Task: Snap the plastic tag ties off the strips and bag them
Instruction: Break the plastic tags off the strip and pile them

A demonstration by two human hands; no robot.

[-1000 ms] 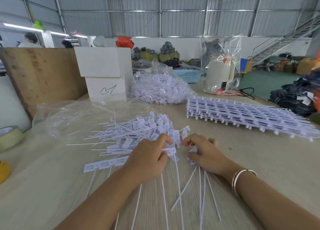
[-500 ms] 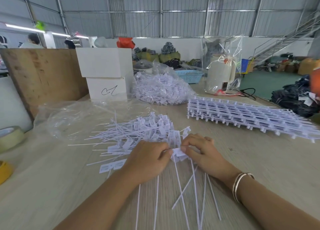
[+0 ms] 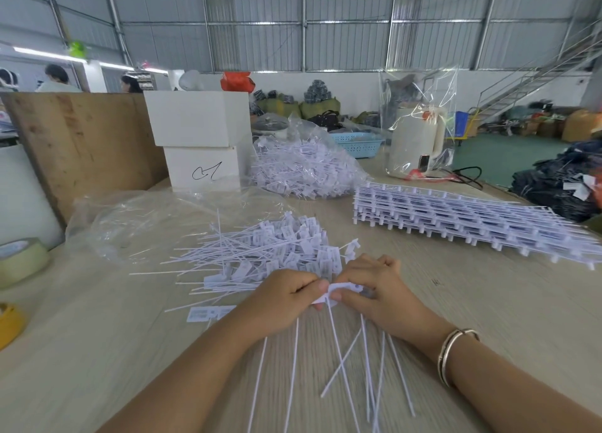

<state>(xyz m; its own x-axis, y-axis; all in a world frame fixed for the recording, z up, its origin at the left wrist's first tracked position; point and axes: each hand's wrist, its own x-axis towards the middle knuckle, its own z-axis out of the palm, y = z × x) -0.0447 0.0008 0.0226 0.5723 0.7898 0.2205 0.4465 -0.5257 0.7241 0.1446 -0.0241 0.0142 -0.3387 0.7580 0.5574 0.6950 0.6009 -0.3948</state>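
Closer together now, both hands (image 3: 329, 297) pinch one strip (image 3: 342, 290) (tails toward wrists).

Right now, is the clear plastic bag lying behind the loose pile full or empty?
Nearly empty: the clear plastic bag lies flat and crumpled on the table, while the loose white tag ties sit outside, in front of it.

Warehouse workshop: corrugated metal walls (image 3: 260, 44), steel stairs (image 3: 534, 80), stacked sacks (image 3: 319, 105).

Both hands, left (image 3: 280, 302) and right (image 3: 381, 295), pinch one tag strip (image 3: 342, 290) over bench (image 3: 488, 302); loose ties (image 3: 277, 250) piled just behind; stacked strips (image 3: 456, 214) far right.
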